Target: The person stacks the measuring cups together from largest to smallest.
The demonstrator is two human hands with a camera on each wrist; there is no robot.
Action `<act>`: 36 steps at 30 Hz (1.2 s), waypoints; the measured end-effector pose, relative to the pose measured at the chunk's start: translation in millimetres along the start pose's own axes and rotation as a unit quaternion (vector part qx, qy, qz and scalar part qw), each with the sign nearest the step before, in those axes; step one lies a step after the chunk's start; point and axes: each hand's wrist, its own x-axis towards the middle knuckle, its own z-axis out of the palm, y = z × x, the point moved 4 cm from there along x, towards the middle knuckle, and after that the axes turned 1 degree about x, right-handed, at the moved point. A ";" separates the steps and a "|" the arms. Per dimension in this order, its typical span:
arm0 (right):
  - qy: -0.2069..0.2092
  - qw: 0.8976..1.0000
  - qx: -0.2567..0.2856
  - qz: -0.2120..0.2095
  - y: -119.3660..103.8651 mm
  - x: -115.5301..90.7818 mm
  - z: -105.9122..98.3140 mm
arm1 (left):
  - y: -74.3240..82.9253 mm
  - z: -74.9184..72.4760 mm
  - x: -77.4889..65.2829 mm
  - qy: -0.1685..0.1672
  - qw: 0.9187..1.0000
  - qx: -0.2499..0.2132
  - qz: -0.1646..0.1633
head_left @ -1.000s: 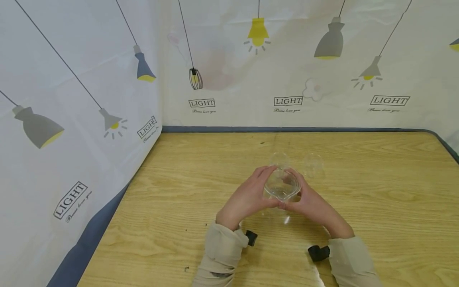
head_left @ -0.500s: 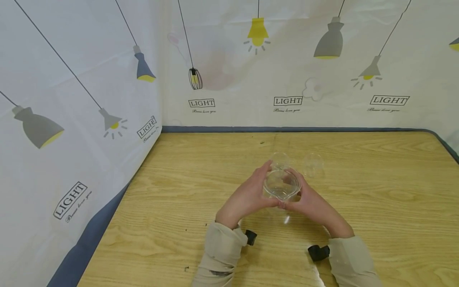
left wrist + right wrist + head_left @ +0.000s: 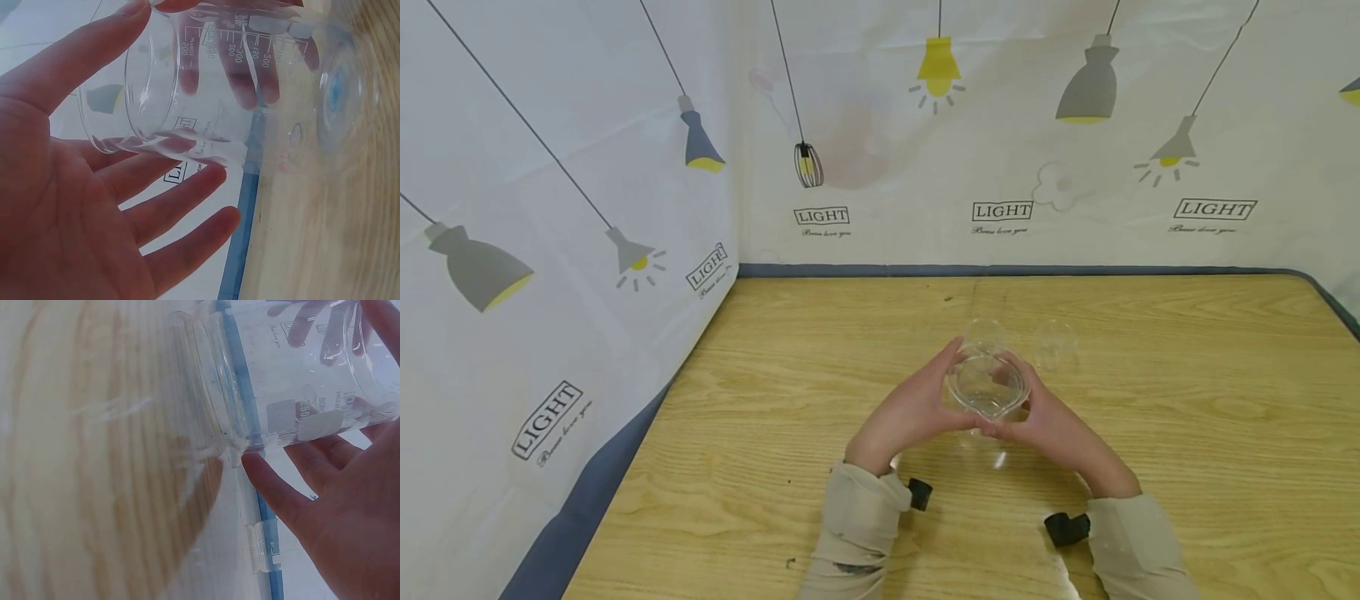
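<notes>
A clear glass beaker (image 3: 988, 408) with a pouring spout and white volume marks is held upright between both hands over the table. Two rims and overlapping scales show in the left wrist view, as if one beaker (image 3: 269, 125) sits inside another. My right hand (image 3: 1048, 417) grips its right side, fingers wrapped round the far wall and thumb near the spout. My left hand (image 3: 917, 412) lies along the left side with fingers spread and fairly straight, seen in the left wrist view; its thumb touches near the rim. Whether the left fingertips touch the glass is hard to tell.
Two more clear round glass vessels stand behind the hands, a left one (image 3: 983, 333) and a right one (image 3: 1056, 346). The wooden table (image 3: 1225, 417) meets a white lamp-print curtain (image 3: 895, 167) at the back and left.
The left hand's fingers have straightened and drawn off the beaker's far rim, and its wrist has shifted slightly left. The right hand has kept its grip in place.
</notes>
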 end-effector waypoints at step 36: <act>-0.013 1.000 0.017 0.010 1.2 -0.6 -1.6 | -24.1 3.0 6.1 -0.059 0.990 -0.128 0.013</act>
